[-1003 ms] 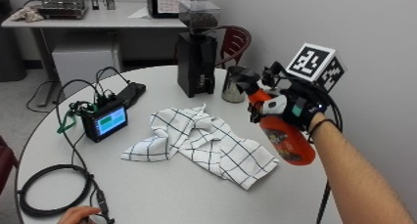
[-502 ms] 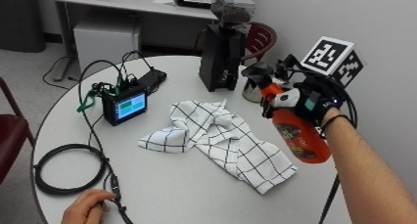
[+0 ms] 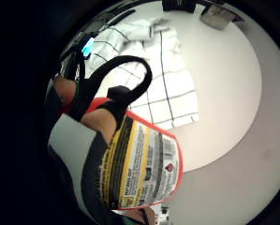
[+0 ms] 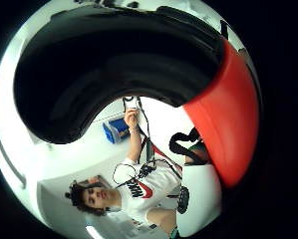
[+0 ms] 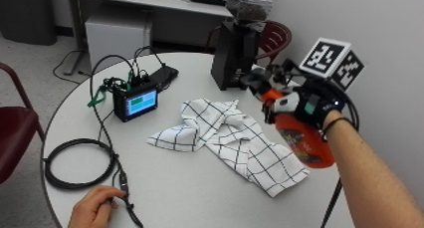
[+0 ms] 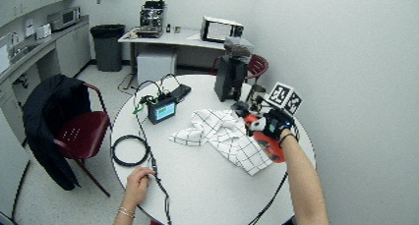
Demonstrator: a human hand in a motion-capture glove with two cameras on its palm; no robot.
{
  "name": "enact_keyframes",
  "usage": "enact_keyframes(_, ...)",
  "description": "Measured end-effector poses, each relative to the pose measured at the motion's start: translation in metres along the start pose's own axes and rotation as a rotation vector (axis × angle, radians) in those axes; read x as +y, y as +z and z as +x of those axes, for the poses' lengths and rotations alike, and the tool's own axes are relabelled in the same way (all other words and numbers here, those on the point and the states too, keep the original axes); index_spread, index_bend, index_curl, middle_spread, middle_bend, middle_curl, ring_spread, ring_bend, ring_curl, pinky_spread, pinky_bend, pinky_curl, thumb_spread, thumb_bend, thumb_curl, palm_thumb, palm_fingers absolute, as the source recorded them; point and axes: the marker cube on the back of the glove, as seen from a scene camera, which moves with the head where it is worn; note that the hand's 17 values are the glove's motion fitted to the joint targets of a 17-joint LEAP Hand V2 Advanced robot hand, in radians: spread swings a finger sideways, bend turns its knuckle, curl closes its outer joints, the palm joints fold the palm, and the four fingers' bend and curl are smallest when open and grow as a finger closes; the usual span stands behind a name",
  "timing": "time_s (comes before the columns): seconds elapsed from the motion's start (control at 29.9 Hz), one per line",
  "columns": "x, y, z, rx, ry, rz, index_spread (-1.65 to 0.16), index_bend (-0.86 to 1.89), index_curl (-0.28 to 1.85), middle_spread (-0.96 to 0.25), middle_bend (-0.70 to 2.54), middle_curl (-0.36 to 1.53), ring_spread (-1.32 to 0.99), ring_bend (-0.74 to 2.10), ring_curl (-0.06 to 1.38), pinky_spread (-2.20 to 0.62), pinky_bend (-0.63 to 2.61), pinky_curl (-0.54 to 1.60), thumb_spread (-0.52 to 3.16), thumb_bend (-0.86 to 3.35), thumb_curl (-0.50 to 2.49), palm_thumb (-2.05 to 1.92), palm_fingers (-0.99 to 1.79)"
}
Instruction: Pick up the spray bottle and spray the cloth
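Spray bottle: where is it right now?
In the outside view the spray bottle is held in the gloved right hand, off the table, just beside the checked cloth and near the black grinder.

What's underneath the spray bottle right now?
The orange spray bottle is gripped in the gloved right hand above the white round table, beside the checked cloth. The little finger side palm view shows bare tabletop and the cloth's edge below it. The spot straight beneath is hidden by the bottle.

Spray bottle (image 5: pixel 303 141) orange-red, yellow label; cloth (image 5: pixel 228 138) white, black grid; table (image 5: pixel 185 188) white.
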Motion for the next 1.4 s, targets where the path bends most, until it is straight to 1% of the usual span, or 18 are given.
enact_keyframes(0.07,0.002,-0.014,-0.015,-0.004,-0.019,0.028,-0.23,0.17,0.47,-0.12,0.42,0.48,-0.12,0.43,0.42,0.27,0.18,0.29,0.48,-0.03,0.77,0.97,1.16)
enact_keyframes(0.13,0.002,-0.014,-0.019,0.005,-0.003,0.036,-0.22,0.17,0.47,-0.12,0.41,0.48,-0.12,0.43,0.42,0.27,0.18,0.29,0.47,-0.03,0.77,0.97,1.16)
enact_keyframes(0.27,-0.006,0.024,0.007,0.004,0.072,-0.038,-0.22,0.17,0.47,-0.12,0.41,0.48,-0.12,0.44,0.43,0.27,0.18,0.29,0.47,-0.03,0.78,0.97,1.16)
enact_keyframes(0.37,-0.015,0.045,0.023,-0.031,0.073,-0.090,-0.22,0.17,0.47,-0.12,0.41,0.48,-0.12,0.44,0.43,0.26,0.18,0.29,0.47,-0.03,0.78,0.97,1.16)
enact_keyframes(0.43,-0.016,0.039,0.014,-0.028,0.056,-0.083,-0.22,0.17,0.47,-0.12,0.41,0.48,-0.12,0.44,0.43,0.26,0.18,0.30,0.47,-0.03,0.78,0.97,1.16)
enact_keyframes(0.6,-0.011,-0.006,-0.032,0.016,-0.014,-0.010,-0.22,0.17,0.48,-0.12,0.41,0.48,-0.12,0.44,0.43,0.26,0.18,0.30,0.47,-0.03,0.79,0.97,1.16)
enact_keyframes(0.7,-0.010,-0.013,-0.041,0.020,-0.022,0.000,-0.22,0.17,0.48,-0.12,0.41,0.48,-0.12,0.44,0.43,0.26,0.18,0.30,0.47,-0.03,0.79,0.97,1.16)
enact_keyframes(0.87,-0.017,0.033,-0.011,0.029,0.062,-0.069,-0.22,0.18,0.48,-0.12,0.41,0.48,-0.12,0.44,0.43,0.26,0.18,0.30,0.47,-0.03,0.80,0.96,1.16)
enact_keyframes(1.0,-0.027,0.060,0.018,0.003,0.077,-0.116,-0.22,0.18,0.48,-0.12,0.40,0.49,-0.12,0.44,0.43,0.26,0.18,0.31,0.47,-0.03,0.80,0.96,1.16)
enact_keyframes(1.1,-0.023,0.049,0.009,0.007,0.046,-0.097,-0.22,0.17,0.48,-0.12,0.41,0.49,-0.12,0.44,0.43,0.26,0.18,0.31,0.47,-0.03,0.80,0.96,1.16)
enact_keyframes(1.24,-0.012,0.010,-0.032,0.032,-0.039,-0.012,-0.22,0.17,0.48,-0.12,0.41,0.49,-0.12,0.44,0.43,0.26,0.18,0.31,0.47,-0.03,0.81,0.96,1.16)
enact_keyframes(1.3,-0.004,-0.005,-0.051,0.012,-0.105,0.033,-0.22,0.17,0.48,-0.12,0.41,0.49,-0.12,0.44,0.43,0.26,0.18,0.31,0.47,-0.03,0.81,0.96,1.16)
enact_keyframes(1.4,0.010,-0.014,-0.076,-0.088,-0.236,0.116,-0.22,0.17,0.49,-0.12,0.41,0.49,-0.12,0.43,0.42,0.26,0.17,0.30,0.47,-0.03,0.81,0.96,1.15)
